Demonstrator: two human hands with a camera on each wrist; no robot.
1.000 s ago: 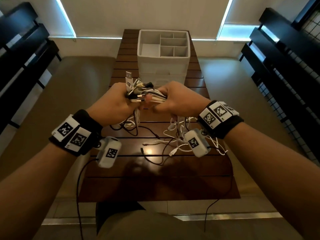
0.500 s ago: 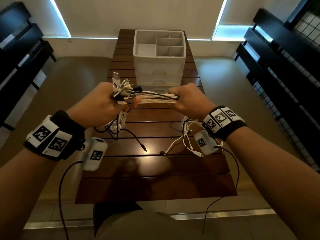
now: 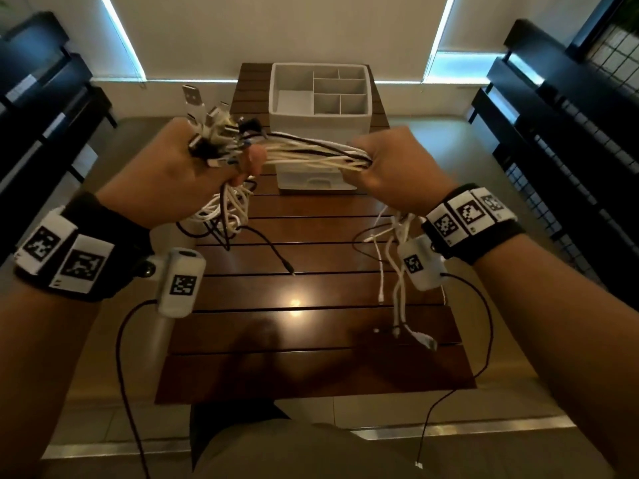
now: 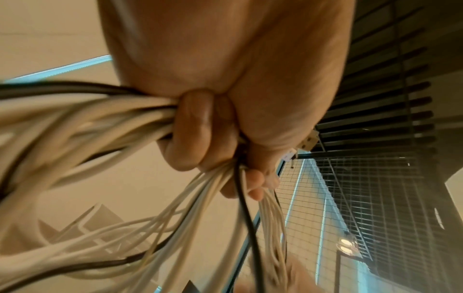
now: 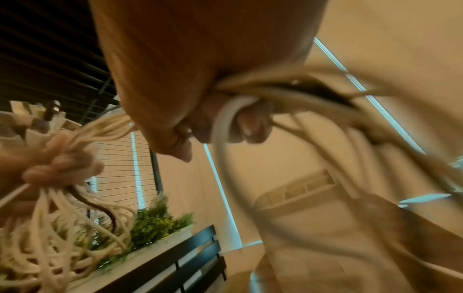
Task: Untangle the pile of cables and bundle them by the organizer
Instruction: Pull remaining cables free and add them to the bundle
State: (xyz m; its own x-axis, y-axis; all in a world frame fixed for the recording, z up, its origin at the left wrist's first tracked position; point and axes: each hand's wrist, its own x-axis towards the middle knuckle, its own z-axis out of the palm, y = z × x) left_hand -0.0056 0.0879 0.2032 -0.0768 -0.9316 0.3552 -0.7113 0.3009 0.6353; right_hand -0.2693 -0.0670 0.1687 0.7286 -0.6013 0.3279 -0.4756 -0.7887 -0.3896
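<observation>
A bundle of white and black cables [image 3: 307, 153] stretches in the air between my two hands above the wooden table [image 3: 311, 340]. My left hand [image 3: 179, 167] grips the end where several USB plugs [image 3: 207, 122] stick up, and loose loops hang below it. My right hand [image 3: 390, 160] grips the bundle farther along, with cable tails [image 3: 394, 281] dangling under the wrist. The left wrist view shows fingers [image 4: 198, 134] curled round the cables [image 4: 75, 126]. The right wrist view shows cables [image 5: 275, 91] passing through my fist. The white organizer [image 3: 321, 98] stands behind the hands.
The organizer has several open compartments and a drawer front [image 3: 318, 181] below. Dark slatted benches [image 3: 560, 133] flank the table on both sides. Thin black wrist-camera leads [image 3: 128, 375] hang off my wrists over the table's near edge.
My hands have drawn apart, left going left and right going right, pulling the cable bundle out longer between them. Both hands have risen, and the cable tails have lifted off the table.
</observation>
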